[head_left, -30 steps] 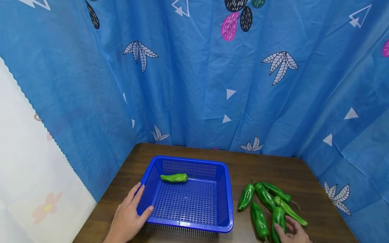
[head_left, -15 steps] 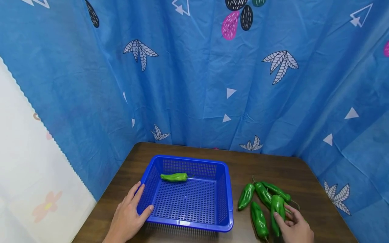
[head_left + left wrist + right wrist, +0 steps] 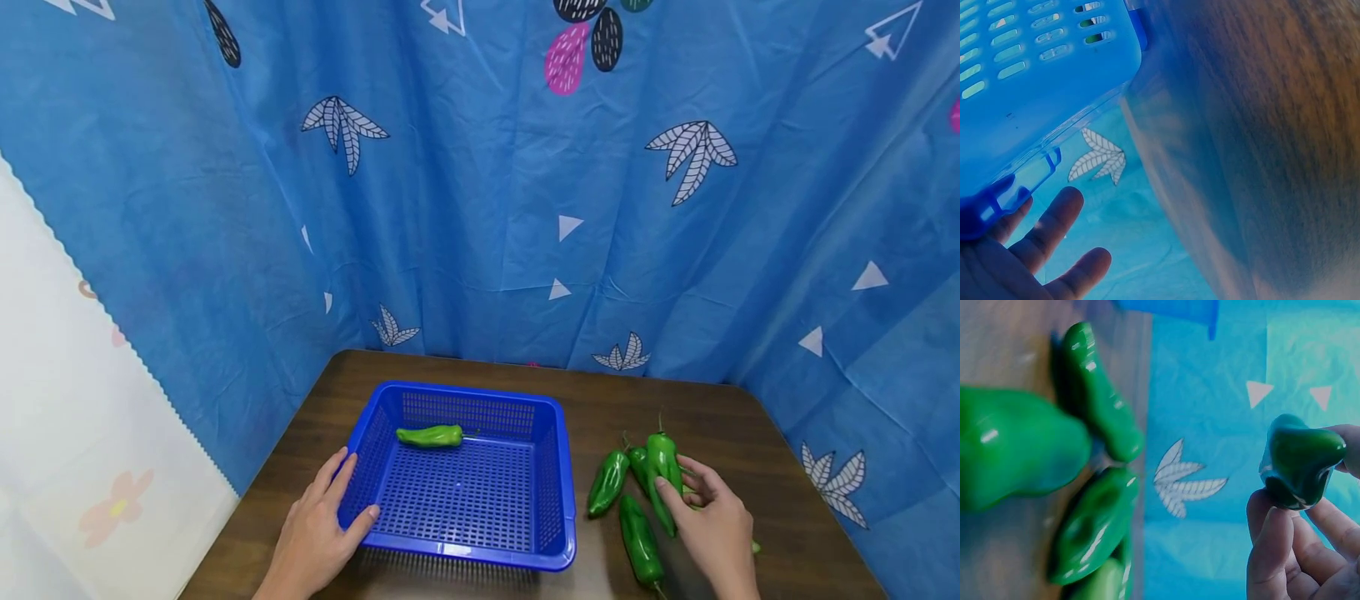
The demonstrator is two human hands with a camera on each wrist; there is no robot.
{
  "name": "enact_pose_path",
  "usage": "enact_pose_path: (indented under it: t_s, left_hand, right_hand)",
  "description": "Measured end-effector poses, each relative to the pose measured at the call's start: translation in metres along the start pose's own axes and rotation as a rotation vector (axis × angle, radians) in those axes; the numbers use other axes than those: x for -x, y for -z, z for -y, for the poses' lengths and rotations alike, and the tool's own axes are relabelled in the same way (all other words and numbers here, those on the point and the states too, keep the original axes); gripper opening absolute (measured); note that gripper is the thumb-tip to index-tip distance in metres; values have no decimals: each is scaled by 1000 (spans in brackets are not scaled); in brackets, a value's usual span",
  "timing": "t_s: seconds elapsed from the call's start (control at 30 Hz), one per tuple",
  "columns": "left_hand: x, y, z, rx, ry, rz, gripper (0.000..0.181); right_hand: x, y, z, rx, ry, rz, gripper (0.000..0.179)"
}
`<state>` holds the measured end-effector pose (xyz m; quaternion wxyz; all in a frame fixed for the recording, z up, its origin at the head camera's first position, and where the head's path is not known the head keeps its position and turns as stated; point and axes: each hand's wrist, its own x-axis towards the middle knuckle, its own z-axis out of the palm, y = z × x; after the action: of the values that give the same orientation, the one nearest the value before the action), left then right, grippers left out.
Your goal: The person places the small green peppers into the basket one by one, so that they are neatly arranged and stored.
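Observation:
My right hand [image 3: 714, 521] pinches a glossy green pepper [image 3: 663, 458] between thumb and fingers, its stem pointing away, above the other peppers. In the right wrist view, the tip of this pepper [image 3: 1300, 459] shows against the curtain, off the table. My left hand [image 3: 315, 529] rests at the near left corner of a blue slotted plastic basket [image 3: 465, 552]. Its fingers lie fairly straight along the left rim, the thumb over the front rim. The left wrist view shows the fingers [image 3: 1054, 222] spread beside the rim. One lighter green pepper [image 3: 430, 436] lies inside the basket, near its back wall.
Several green peppers lie on the brown wooden table [image 3: 570, 392] right of the basket, among them one nearby [image 3: 640, 542] and one farther back [image 3: 608, 483]. Others are partly hidden behind the right hand. A blue patterned curtain [image 3: 480, 208] hangs behind the table.
My right hand has lifted the pepper from the near side of the pile and moved it away from me, slightly left, tilting its stem end up. The left hand and basket stay put.

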<state>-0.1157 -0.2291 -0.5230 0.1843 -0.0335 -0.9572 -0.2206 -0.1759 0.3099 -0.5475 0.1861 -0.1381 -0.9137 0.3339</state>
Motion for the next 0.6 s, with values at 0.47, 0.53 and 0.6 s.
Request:
enact_pose_path:
  t_s: [0.47,0.53,0.6]
  left_hand:
    - [0,0,0,5,-11,-8,78]
    - [0,-1,0,4,-7,-3,78]
    - [0,-1,1,2,-2,1,78]
  right_hand:
    - [-2,33,128,-163,174,99,50]
    - [-5,30,133,-177,185,118,50]
    - [-7,27,138,-193,196,140,50]
